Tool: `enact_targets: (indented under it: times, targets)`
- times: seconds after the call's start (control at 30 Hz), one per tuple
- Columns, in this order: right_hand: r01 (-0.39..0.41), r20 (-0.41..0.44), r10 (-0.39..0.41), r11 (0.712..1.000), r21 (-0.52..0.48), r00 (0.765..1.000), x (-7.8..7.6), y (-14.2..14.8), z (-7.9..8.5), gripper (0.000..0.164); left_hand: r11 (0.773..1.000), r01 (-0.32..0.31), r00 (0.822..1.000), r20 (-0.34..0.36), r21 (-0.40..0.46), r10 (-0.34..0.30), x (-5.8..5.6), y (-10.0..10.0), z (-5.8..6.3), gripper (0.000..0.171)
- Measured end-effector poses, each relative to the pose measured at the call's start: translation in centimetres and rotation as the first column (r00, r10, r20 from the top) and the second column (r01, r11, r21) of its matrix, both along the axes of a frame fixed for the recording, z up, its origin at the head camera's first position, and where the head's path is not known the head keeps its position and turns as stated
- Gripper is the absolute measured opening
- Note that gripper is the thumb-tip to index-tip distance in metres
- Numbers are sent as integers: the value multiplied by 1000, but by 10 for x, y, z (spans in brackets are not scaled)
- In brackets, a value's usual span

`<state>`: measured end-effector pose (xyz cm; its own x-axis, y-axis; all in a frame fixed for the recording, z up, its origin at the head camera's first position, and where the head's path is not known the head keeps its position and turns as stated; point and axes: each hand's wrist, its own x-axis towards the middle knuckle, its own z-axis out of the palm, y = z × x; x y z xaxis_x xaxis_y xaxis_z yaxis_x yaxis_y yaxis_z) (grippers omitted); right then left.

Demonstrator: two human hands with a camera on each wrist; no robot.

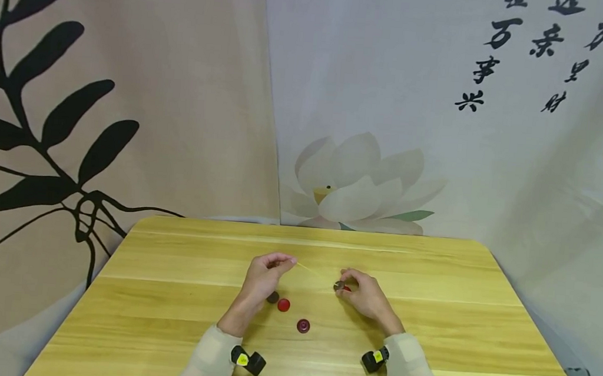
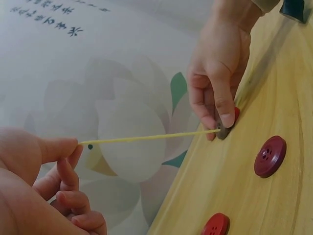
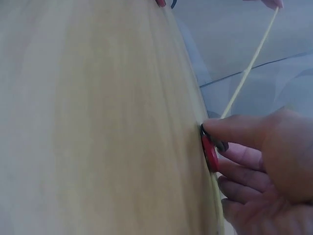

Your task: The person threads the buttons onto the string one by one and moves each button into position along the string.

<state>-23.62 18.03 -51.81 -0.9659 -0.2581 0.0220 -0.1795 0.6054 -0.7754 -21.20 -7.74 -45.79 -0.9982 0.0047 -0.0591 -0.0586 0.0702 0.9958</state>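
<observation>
My left hand (image 1: 262, 276) pinches one end of a thin yellow string (image 2: 146, 139) between thumb and forefinger. From there the string runs taut to a dark grey-brown button (image 2: 223, 132), which my right hand (image 1: 369, 298) pinches by its edge. Right beside that button, a red button (image 3: 210, 154) shows under the right thumb in the right wrist view. More string (image 3: 218, 205) trails past the red button on the other side. The right hand is low, close over the wooden table, with its other fingers loosely curled.
On the wooden table (image 1: 461, 318) lie a maroon button (image 1: 303, 326), a red one (image 1: 284, 305) and a dark one (image 1: 273, 297), the last two beside the left wrist. Printed curtains (image 1: 206, 115) hang behind the table's far edge.
</observation>
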Motion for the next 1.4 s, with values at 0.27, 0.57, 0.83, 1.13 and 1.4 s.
enact_targets:
  times: [0.27,0.57,0.83,1.13,1.4]
  targets:
    - [2,-5,-2,1000,5,1000,-1,0,-1,15,1000,8,1000,-6,16,-8,0,0,-2,22]
    - [3,-17,-3,1000,3,1000,-1,-1,1,17,1000,4,1000,-10,14,-3,-1,1,1,25]
    - [12,-12,-12,1000,7,1000,-3,-1,1,20,1000,5,1000,-9,13,-5,-2,1,1,22]
    - [7,28,-6,1000,-16,1000,-2,-1,8,23,1000,11,1000,4,4,-11,0,4,1,21]
    - [-82,-33,80,992,-91,996,4,-22,22,24,1000,19,1000,1,-7,-19,1,4,-2,21]
